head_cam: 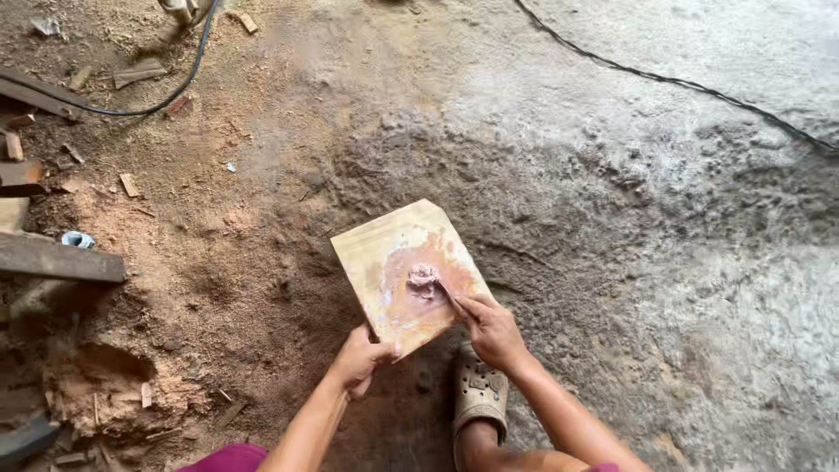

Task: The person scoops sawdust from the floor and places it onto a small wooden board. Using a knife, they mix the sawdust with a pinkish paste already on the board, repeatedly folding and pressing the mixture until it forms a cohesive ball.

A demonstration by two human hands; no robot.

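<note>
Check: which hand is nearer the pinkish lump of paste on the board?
Right. The right hand holds a thin tool whose tip reaches the pinkish lump from its lower right. The left hand grips the board at its bottom edge, farther from the lump.

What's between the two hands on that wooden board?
In the head view, only stained bare board lies between the left hand and right hand; the pink blob sits farther up.

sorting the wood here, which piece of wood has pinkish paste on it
The flat square board held up by the left hand; a pinkish lump sits on it, unlike the bare dark planks lying at the left.
</note>
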